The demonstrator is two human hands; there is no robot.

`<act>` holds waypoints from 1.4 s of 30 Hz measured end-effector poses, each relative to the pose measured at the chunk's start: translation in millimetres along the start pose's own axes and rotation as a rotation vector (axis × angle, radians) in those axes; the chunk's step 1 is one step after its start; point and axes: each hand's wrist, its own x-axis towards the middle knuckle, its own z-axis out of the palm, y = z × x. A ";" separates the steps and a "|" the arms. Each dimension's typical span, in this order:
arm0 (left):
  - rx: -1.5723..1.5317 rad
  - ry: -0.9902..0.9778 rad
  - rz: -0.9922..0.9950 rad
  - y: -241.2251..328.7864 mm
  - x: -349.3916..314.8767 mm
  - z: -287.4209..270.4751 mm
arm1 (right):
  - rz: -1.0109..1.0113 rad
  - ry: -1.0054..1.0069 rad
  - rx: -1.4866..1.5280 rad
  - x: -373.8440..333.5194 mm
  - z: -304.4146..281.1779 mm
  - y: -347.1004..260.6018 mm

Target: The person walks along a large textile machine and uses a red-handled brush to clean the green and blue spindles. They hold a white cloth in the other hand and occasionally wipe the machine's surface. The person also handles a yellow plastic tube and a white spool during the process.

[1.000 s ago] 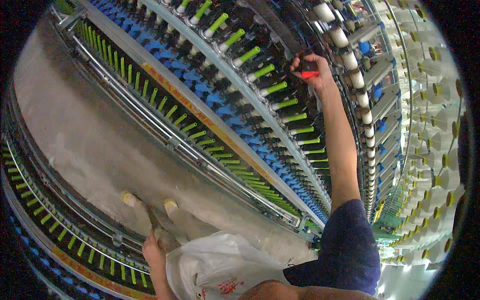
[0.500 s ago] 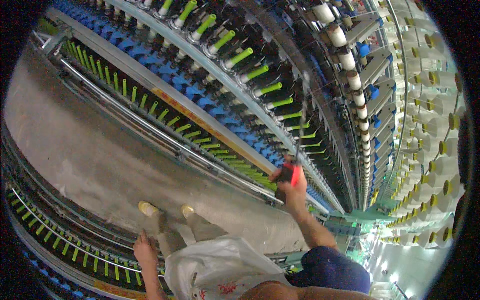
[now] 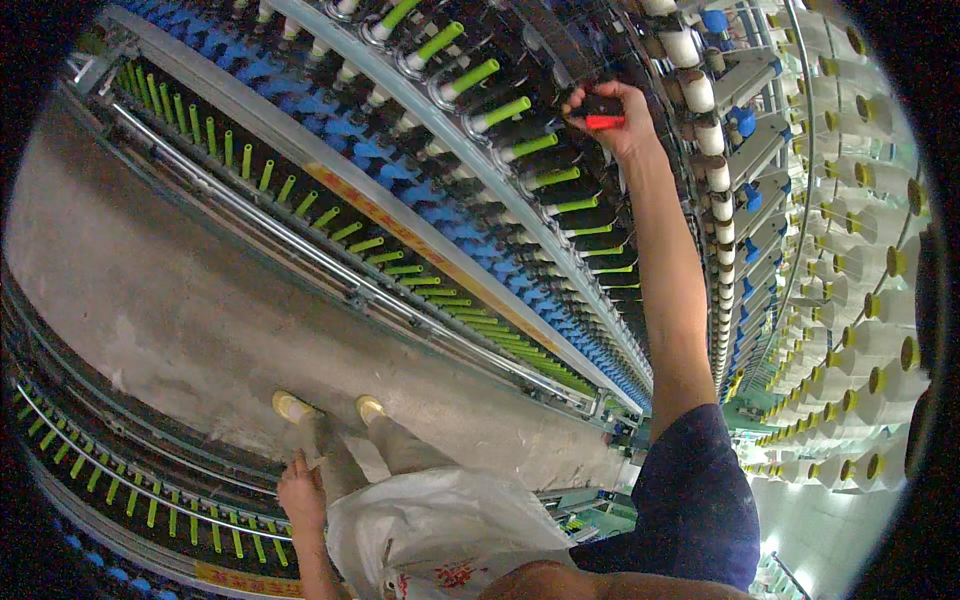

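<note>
Right hand (image 3: 632,118) curls round a red-and-black tool (image 3: 604,122), beyond the right edge of the machine's pale rail (image 3: 420,112) — gripped by its body, likely for a firm reach past the green tubes (image 3: 501,114). Left hand (image 3: 303,497) hangs beside the white apron (image 3: 450,520); whether its fingers pinch anything, I cannot tell.

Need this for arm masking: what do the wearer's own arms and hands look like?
Right forearm bare below a short, loose navy sleeve. Left forearm bare as far as it shows; any sleeve there is out of view. Right hand and left hand: no gloves. No cables or markings visible on either arm.
</note>
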 end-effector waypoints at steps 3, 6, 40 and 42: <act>-0.016 0.081 0.032 -15.2 0.5 -10.5 | 0.017 0.161 0.087 -8.2 -1.1 10.7; 0.035 0.163 0.098 -30.7 6.2 -34.7 | -0.069 0.130 -0.100 -45.2 11.0 38.6; -1.861 0.351 -0.232 -140.8 233.8 -385.5 | 0.094 -0.058 -0.117 114.5 298.5 -26.4; -1.851 0.310 -0.231 -138.1 247.6 -392.0 | 0.085 0.070 -0.047 110.4 300.2 -17.9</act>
